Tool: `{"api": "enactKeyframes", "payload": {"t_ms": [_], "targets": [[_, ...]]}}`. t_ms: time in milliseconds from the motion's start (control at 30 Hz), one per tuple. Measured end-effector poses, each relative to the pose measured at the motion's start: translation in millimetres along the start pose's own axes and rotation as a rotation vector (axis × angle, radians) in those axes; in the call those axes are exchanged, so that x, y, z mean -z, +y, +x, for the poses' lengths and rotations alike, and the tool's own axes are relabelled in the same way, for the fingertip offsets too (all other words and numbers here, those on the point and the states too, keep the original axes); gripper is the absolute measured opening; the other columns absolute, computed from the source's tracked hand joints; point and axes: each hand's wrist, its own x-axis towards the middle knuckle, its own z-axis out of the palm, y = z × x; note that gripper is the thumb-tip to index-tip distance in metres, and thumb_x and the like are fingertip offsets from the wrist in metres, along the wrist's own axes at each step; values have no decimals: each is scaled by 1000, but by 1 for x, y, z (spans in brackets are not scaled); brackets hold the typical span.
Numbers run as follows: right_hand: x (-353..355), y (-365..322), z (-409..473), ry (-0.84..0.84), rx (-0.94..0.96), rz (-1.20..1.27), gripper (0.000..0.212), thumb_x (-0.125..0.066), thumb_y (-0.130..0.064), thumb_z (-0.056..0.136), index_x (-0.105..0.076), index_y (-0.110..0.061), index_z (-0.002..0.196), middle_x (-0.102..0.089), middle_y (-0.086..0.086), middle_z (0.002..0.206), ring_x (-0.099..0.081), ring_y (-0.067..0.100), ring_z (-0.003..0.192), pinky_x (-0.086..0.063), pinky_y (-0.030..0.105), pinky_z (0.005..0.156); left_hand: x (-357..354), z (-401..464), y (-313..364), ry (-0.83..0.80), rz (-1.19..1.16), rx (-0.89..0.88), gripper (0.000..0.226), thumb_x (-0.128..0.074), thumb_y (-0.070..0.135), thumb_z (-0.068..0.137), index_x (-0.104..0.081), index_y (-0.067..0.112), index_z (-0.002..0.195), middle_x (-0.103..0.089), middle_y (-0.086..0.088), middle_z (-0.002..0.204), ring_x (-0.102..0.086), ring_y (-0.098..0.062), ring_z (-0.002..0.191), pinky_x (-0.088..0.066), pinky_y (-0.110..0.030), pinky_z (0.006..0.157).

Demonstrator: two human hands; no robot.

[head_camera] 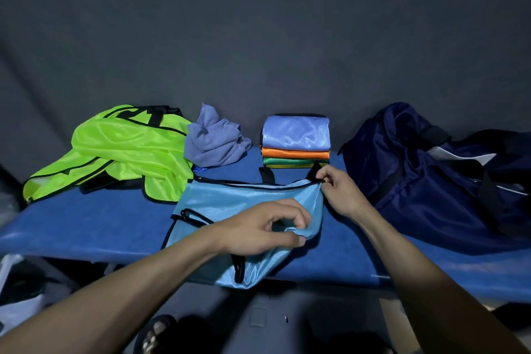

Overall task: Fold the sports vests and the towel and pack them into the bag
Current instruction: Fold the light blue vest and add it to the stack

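I log the left hand (267, 227) palm-down over the light blue vest (230, 204), forearm coming in from the lower left. Its fingers (298, 217) curl and pinch a bunched fold of the cloth near the vest's right edge. The right hand (340, 191) reaches in from the lower right, wrist bent, thumb and forefinger pinching the vest's far right corner at its black trim. The vest lies spread under and between both sets of fingers, its near end hanging over the front edge of the bench (94, 224).

The bench is covered in blue padding. A dark grey cloth backdrop (258, 37) fills the room behind it.

Beyond the right fingers, just apart, sits a stack (296, 142) of folded vests: pale blue on top, then orange, green, yellow. Right of those fingers lies the dark navy bag (431, 175), slumped. Left of the left fingers and further back is the crumpled towel (214, 142), touching a loose neon green vest (126, 149). I see nothing standing between the hands and the bag.
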Motion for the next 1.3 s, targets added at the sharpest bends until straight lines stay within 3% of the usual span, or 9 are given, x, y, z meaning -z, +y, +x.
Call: {"api": "enactKeyframes", "payload": {"t_ms": [333,433,500,600,733,867,1033,1133,1300], "targets": [[1,-8,6,-46,-145,-138,24,-45,3,81,-60,-8,66,-62,-4,68,-54,14,68,-42,27,61,-12,9,-2,-187,217,32,14,-75,29,91,-68,17,95,-62,3,114,-59,-11,111,-44,-38,104],[1,-9,7,-32,-147,-147,25,-45,-5,87,-51,-10,63,-53,-1,64,-47,17,64,-35,31,59,-2,14,-6,12,182,92,28,-66,50,92,-71,24,98,-64,6,106,-60,-12,104,-47,-41,97],[2,-13,6,-16,-153,-124,25,-45,-10,91,-45,-14,66,-46,2,66,-40,18,64,-28,33,59,5,18,-25,166,479,111,36,-52,56,97,-66,28,115,-59,8,116,-51,-11,108,-42,-42,100],[5,-14,7,21,-203,-82,23,-47,-22,95,-47,-13,74,-50,2,73,-45,20,68,-32,35,63,11,15,-52,161,866,218,51,-38,58,102,-44,32,145,-38,4,146,-33,-18,128,-28,-43,110],[6,-5,14,30,-263,8,30,-58,-40,99,-65,-12,97,-65,-3,94,-60,17,91,-45,33,81,16,12,-67,201,891,224,54,-28,59,103,-36,37,151,-33,2,155,-29,-23,139,-19,-48,117],[0,1,21,77,-242,135,22,-73,-30,94,-74,-8,90,-67,-9,102,-62,10,98,-43,25,85,16,10,-73,186,891,218,53,-23,59,104,-32,41,153,-32,3,158,-27,-21,142,-14,-50,120],[-3,-3,31,324,-263,284,24,-73,-25,93,-65,-14,74,-60,-3,69,-54,12,66,-42,24,61,15,9,-76,184,869,214,52,-24,57,106,-28,42,156,-26,5,162,-21,-19,146,-4,-49,124],[-8,-5,34,384,-317,310,17,-72,-24,93,-66,-11,83,-63,4,65,-51,13,47,-42,26,51,16,9,-77,170,875,240,53,-21,57,106,-22,44,158,-20,6,166,-14,-20,151,1,-50,124],[-15,-5,25,384,-266,144,18,-75,-26,90,-64,-17,100,-72,-1,68,-64,12,50,-55,28,62,17,10,-74,152,878,312,54,-18,54,107,-16,42,159,-12,6,168,-6,-22,154,6,-53,124]]}}
